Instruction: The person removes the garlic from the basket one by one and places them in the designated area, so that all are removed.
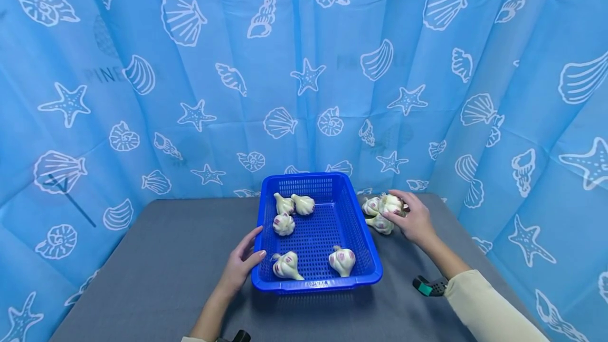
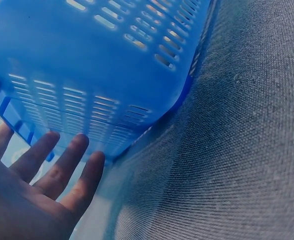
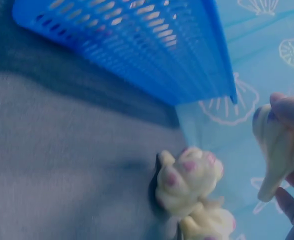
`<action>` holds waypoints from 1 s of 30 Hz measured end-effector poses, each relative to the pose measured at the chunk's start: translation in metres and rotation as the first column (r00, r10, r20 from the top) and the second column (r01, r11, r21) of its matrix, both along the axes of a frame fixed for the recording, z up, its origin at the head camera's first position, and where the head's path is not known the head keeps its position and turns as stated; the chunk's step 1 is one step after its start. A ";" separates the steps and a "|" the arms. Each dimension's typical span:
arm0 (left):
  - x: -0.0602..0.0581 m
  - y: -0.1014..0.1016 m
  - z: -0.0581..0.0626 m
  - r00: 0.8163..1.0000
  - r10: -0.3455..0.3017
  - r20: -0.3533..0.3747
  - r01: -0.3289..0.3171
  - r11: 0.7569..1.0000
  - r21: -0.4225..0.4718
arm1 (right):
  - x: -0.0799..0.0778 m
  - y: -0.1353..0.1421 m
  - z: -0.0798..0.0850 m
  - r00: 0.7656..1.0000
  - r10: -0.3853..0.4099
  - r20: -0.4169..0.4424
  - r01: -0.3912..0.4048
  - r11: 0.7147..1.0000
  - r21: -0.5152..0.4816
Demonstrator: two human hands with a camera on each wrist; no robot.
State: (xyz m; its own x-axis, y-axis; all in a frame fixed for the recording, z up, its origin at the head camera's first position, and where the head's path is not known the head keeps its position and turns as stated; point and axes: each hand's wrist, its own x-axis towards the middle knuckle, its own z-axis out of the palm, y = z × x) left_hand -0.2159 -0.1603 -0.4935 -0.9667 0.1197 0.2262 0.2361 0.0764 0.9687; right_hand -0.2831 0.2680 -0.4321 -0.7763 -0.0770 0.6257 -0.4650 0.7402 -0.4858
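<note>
A blue plastic basket [image 1: 315, 282] holds several garlic bulbs [image 1: 343, 261]. My left hand [image 1: 239, 263] rests against the basket's left side, its thumb near the rim. In the left wrist view its extended fingers [image 2: 69, 160] lie by the slotted outer wall. Beyond the basket's right side, my right hand [image 1: 415, 219] pinches a garlic bulb [image 1: 391, 204] between thumb and fingers. That bulb [image 3: 277, 145] hangs above the table in the right wrist view, neck pointing down. Beneath it, two more garlic bulbs [image 3: 189, 180] lie close together on the table, beside the basket.
A grey cloth [image 1: 190, 257] covers the table. Behind it and at its sides hangs a blue curtain [image 1: 304, 94] with white shell and starfish prints. A dark strap with a green patch [image 1: 424, 287] sits by the right wrist.
</note>
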 end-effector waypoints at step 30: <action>-0.001 -0.001 -0.002 1.000 -0.018 -0.006 0.018 1.000 0.016 | -0.022 0.060 -0.020 0.950 -0.274 0.149 0.284 0.958 -0.051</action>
State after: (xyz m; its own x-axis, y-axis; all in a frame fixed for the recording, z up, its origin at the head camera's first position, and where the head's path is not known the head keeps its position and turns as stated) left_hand -0.2169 -0.1609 -0.4952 -0.9630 0.1339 0.2339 0.2431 0.0568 0.9683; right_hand -0.3050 0.3282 -0.4517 -0.8400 0.1954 0.5062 -0.1692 0.7921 -0.5865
